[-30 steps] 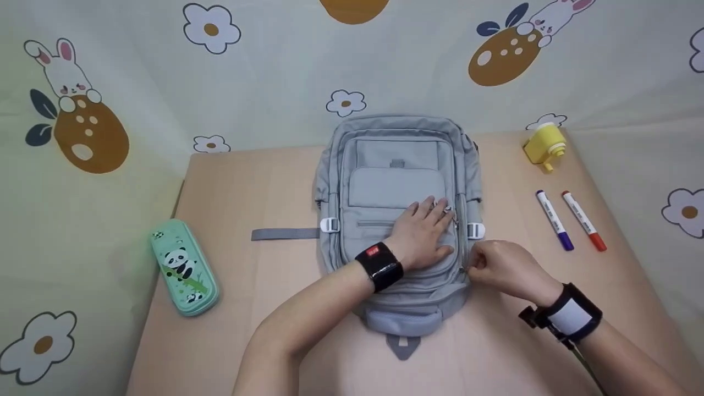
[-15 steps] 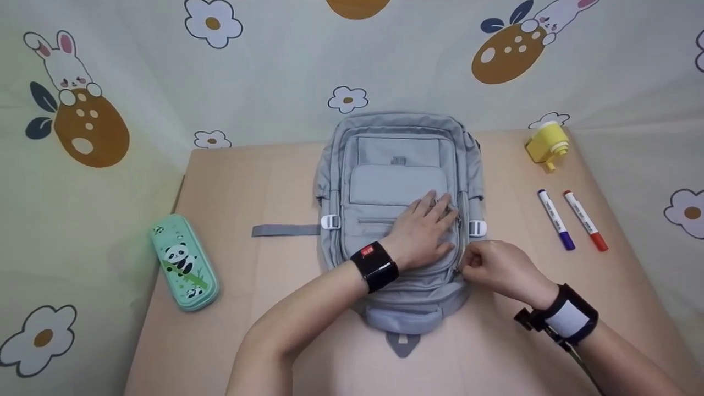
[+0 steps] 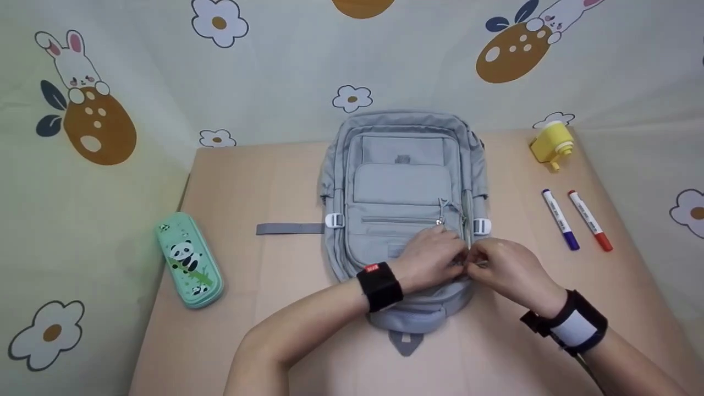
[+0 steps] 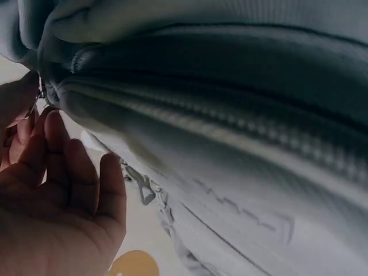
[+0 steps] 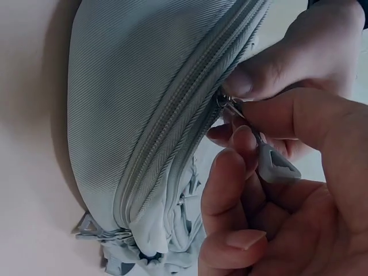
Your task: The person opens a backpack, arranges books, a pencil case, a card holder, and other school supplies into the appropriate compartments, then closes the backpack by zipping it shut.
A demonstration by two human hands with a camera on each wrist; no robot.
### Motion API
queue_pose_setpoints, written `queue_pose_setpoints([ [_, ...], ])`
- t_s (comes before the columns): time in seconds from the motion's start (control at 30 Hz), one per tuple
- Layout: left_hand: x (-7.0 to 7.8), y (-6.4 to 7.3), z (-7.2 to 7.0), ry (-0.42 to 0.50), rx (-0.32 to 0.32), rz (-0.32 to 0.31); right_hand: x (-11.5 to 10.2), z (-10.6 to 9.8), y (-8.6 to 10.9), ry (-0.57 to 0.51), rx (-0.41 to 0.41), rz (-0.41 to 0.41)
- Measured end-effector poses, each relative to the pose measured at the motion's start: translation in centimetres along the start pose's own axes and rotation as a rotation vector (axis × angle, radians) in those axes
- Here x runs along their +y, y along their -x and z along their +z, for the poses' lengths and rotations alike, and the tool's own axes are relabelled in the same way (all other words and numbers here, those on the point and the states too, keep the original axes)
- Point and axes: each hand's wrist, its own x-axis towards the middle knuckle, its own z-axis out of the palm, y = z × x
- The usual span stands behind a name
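Note:
A grey backpack (image 3: 401, 184) lies flat on the table, its top handle toward the person. At its lower right side in the head view, both hands meet along a zipper. My right hand (image 3: 509, 269) pinches the zipper pull (image 5: 277, 164) between thumb and forefinger; the pull's grey loop end hangs below the fingers in the right wrist view. Beside it, my left hand (image 3: 432, 256) pinches the bag's edge, thumb right at the slider. Rows of zipper teeth (image 5: 167, 123) curve along the bag's side. In the left wrist view, fabric folds spread away from the left fingers (image 4: 80, 172).
A green panda pencil case (image 3: 190, 261) lies at the left. On the right are a blue-capped marker (image 3: 560, 219), a red-capped marker (image 3: 590, 220) and a yellow pencil sharpener (image 3: 553, 144). A strap (image 3: 290, 228) extends left from the bag. Patterned cloth (image 3: 286, 71) hangs behind.
My left hand has gone from lying flat on the backpack's front to pinching its edge beside my right hand. The right hand stays by the zipper, having shifted slightly.

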Motion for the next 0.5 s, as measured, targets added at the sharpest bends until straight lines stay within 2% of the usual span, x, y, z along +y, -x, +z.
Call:
queue_pose_setpoints([
  [0.17, 0.0, 0.1, 0.1, 0.025, 0.026, 0.011, 0.4, -0.8, 0.0, -0.076, -0.024, 0.021],
  [0.3, -0.1, 0.5, 0.0, 0.031, 0.029, 0.03, 1.4, -1.2, -0.3, -0.07, 0.061, -0.037],
  [0.4, -0.2, 0.7, -0.1, 0.027, 0.036, 0.036, 2.4, -0.5, -0.7, 0.029, 0.142, -0.194],
  [0.5, -0.2, 0.7, -0.1, 0.019, 0.053, 0.036, 3.2, 0.6, -1.0, 0.125, 0.166, -0.396],
])
